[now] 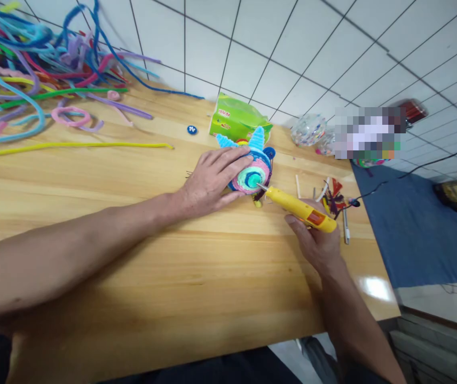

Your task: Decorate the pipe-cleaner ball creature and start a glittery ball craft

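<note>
Near the middle of the wooden table lies a round craft figure (244,173) of coiled pipe cleaners, with pink, mint and blue rings and two light-blue pointed ears. My left hand (216,178) is closed over its left side, fingers along the top and thumb below. In my right hand (316,234) is a yellow hot glue gun (300,207), its metal nozzle at the blue-green centre of the coil. Whether the nozzle touches the coil or glue comes out, I cannot tell. The figure's left edge is hidden under my fingers.
A heap of coloured pipe cleaners (32,69) covers the back left, with a yellow one (72,145) in front. Behind the figure stand a green tissue pack (236,120) and a blue button (192,129). A utility knife (346,226) and scraps lie right; a black cord (388,181) trails off.
</note>
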`<action>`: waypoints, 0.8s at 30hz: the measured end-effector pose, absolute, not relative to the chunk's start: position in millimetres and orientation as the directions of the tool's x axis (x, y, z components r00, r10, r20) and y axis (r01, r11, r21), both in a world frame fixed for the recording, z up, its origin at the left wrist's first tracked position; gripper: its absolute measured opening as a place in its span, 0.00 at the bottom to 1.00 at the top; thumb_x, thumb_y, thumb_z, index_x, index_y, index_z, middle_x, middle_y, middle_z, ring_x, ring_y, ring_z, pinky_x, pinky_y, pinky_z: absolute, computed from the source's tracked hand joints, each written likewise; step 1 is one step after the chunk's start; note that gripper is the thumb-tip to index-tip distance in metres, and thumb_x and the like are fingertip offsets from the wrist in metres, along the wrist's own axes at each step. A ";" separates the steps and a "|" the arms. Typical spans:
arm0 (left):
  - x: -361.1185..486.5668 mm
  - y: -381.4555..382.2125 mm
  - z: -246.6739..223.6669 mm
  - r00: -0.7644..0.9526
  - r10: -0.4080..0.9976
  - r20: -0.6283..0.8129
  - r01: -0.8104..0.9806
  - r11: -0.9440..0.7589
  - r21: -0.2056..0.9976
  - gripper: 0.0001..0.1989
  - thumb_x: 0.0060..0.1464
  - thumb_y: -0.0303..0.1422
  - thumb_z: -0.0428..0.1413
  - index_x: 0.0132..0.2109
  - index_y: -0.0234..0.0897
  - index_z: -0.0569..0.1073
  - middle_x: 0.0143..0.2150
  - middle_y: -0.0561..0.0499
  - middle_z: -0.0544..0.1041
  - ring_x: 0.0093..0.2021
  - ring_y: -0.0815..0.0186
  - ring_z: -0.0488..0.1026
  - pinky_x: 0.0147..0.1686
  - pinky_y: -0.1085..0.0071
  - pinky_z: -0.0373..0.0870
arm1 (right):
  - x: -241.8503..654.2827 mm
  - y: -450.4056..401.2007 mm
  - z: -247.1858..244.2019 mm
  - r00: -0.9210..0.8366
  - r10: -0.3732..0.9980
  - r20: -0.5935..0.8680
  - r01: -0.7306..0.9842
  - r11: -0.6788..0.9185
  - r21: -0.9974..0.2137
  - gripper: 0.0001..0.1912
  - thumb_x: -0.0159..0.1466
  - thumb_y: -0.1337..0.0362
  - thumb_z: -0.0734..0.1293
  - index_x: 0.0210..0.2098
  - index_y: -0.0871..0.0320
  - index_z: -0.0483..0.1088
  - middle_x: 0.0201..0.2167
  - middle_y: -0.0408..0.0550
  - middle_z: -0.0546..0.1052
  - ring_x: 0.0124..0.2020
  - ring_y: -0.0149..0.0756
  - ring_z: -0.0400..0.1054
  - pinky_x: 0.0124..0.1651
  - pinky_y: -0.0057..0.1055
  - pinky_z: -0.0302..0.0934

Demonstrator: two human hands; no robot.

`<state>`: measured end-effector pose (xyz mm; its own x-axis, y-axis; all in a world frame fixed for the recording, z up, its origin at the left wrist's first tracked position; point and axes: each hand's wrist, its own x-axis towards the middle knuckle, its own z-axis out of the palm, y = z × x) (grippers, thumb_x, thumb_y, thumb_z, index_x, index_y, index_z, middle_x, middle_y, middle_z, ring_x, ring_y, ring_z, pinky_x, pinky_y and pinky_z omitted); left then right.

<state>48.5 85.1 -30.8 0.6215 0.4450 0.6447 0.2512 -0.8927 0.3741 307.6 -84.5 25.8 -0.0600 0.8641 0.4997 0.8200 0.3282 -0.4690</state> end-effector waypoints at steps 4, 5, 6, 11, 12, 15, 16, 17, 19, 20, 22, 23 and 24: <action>48.5 83.6 -28.0 0.630 0.468 0.620 0.272 -0.880 0.389 0.33 0.72 0.52 0.56 0.75 0.43 0.65 0.77 0.37 0.69 0.76 0.43 0.66 0.72 0.43 0.62 | 306.4 -83.9 27.2 -0.027 0.890 0.455 0.853 0.258 -0.454 0.06 0.71 0.59 0.72 0.46 0.50 0.77 0.39 0.47 0.84 0.38 0.45 0.81 0.40 0.41 0.75; 48.6 83.5 -27.7 0.630 0.470 0.618 0.274 -0.880 0.389 0.33 0.72 0.52 0.56 0.75 0.43 0.66 0.77 0.37 0.69 0.76 0.43 0.66 0.72 0.43 0.62 | 306.4 -83.9 27.1 -0.023 0.894 0.447 0.858 0.247 -0.451 0.06 0.71 0.58 0.71 0.46 0.50 0.76 0.39 0.47 0.84 0.38 0.45 0.81 0.40 0.41 0.75; 48.6 83.4 -27.6 0.630 0.469 0.618 0.273 -0.880 0.389 0.33 0.72 0.52 0.56 0.75 0.43 0.66 0.77 0.37 0.69 0.76 0.44 0.66 0.72 0.43 0.62 | 306.5 -83.8 27.0 -0.022 0.896 0.443 0.861 0.242 -0.448 0.05 0.71 0.58 0.71 0.45 0.50 0.76 0.38 0.47 0.84 0.37 0.45 0.80 0.39 0.41 0.74; 48.1 83.3 -27.5 0.639 0.468 0.611 0.272 -0.880 0.389 0.33 0.72 0.51 0.57 0.75 0.42 0.65 0.77 0.36 0.68 0.76 0.44 0.65 0.72 0.43 0.61 | 306.5 -83.0 26.7 -0.033 0.886 0.462 0.861 0.260 -0.437 0.04 0.70 0.59 0.72 0.45 0.49 0.76 0.39 0.47 0.84 0.38 0.45 0.80 0.41 0.41 0.74; 47.9 83.4 -27.5 0.642 0.468 0.608 0.275 -0.880 0.387 0.33 0.72 0.51 0.56 0.75 0.42 0.65 0.77 0.36 0.68 0.76 0.44 0.65 0.72 0.43 0.61 | 306.2 -82.8 26.8 -0.037 0.883 0.467 0.859 0.267 -0.436 0.04 0.70 0.60 0.72 0.45 0.49 0.76 0.40 0.47 0.84 0.38 0.45 0.80 0.41 0.41 0.74; 47.5 83.6 -28.0 0.645 0.465 0.606 0.275 -0.882 0.383 0.33 0.72 0.51 0.56 0.76 0.42 0.64 0.77 0.36 0.68 0.76 0.43 0.65 0.72 0.43 0.61 | 304.9 -82.6 27.7 -0.047 0.877 0.478 0.849 0.287 -0.444 0.04 0.70 0.62 0.72 0.45 0.49 0.76 0.40 0.46 0.83 0.38 0.44 0.80 0.41 0.39 0.74; 47.4 83.8 -28.4 0.643 0.461 0.612 0.271 -0.884 0.381 0.33 0.72 0.51 0.57 0.76 0.42 0.64 0.77 0.36 0.68 0.76 0.43 0.65 0.72 0.44 0.61 | 304.4 -82.6 28.2 -0.049 0.876 0.479 0.845 0.293 -0.448 0.05 0.70 0.63 0.72 0.45 0.49 0.76 0.39 0.45 0.83 0.38 0.43 0.80 0.40 0.39 0.73; 47.4 84.0 -28.9 0.639 0.455 0.620 0.266 -0.887 0.378 0.33 0.72 0.50 0.57 0.76 0.42 0.64 0.77 0.37 0.68 0.76 0.43 0.65 0.72 0.44 0.61 | 304.0 -82.7 28.6 -0.049 0.877 0.479 0.842 0.294 -0.453 0.04 0.70 0.63 0.72 0.45 0.49 0.76 0.39 0.45 0.83 0.38 0.43 0.79 0.40 0.38 0.73; 47.4 84.3 -30.1 0.630 0.442 0.639 0.253 -0.894 0.369 0.34 0.71 0.50 0.58 0.76 0.42 0.63 0.77 0.37 0.68 0.76 0.44 0.65 0.72 0.44 0.61 | 303.6 -82.9 29.3 -0.043 0.881 0.471 0.842 0.286 -0.458 0.04 0.70 0.62 0.72 0.45 0.49 0.76 0.38 0.45 0.82 0.37 0.43 0.79 0.40 0.39 0.74; 47.4 84.5 -30.6 0.627 0.438 0.644 0.250 -0.896 0.366 0.34 0.71 0.49 0.58 0.76 0.42 0.63 0.77 0.37 0.68 0.76 0.44 0.65 0.72 0.44 0.62 | 303.6 -83.0 29.5 -0.037 0.886 0.463 0.844 0.276 -0.459 0.03 0.70 0.61 0.72 0.44 0.49 0.76 0.38 0.46 0.83 0.37 0.44 0.79 0.40 0.39 0.74; 47.4 84.6 -31.3 0.628 0.444 0.639 0.259 -0.894 0.366 0.33 0.71 0.50 0.58 0.76 0.43 0.64 0.77 0.37 0.68 0.76 0.44 0.65 0.72 0.44 0.62 | 304.0 -82.9 29.4 -0.022 0.894 0.448 0.852 0.251 -0.459 0.04 0.70 0.60 0.72 0.44 0.49 0.76 0.38 0.46 0.83 0.37 0.44 0.79 0.40 0.40 0.75; 47.4 84.6 -31.5 0.631 0.449 0.633 0.268 -0.891 0.366 0.33 0.71 0.50 0.57 0.76 0.43 0.64 0.77 0.37 0.68 0.76 0.44 0.65 0.72 0.44 0.62 | 304.3 -82.9 29.0 -0.019 0.894 0.448 0.854 0.247 -0.457 0.04 0.70 0.59 0.72 0.44 0.49 0.76 0.39 0.46 0.83 0.37 0.44 0.79 0.40 0.40 0.75; 47.4 84.5 -31.5 0.632 0.452 0.630 0.275 -0.890 0.363 0.33 0.71 0.50 0.57 0.76 0.43 0.64 0.77 0.37 0.68 0.76 0.44 0.65 0.72 0.44 0.63 | 304.6 -82.7 28.6 -0.021 0.892 0.452 0.855 0.250 -0.454 0.04 0.70 0.59 0.72 0.44 0.49 0.76 0.39 0.47 0.83 0.37 0.44 0.79 0.40 0.40 0.75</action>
<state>47.4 84.5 -31.5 0.6318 0.4521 0.6296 0.2751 -0.8902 0.3631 304.6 -82.7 28.6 -0.0207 0.8916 0.4523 0.8550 0.2503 -0.4543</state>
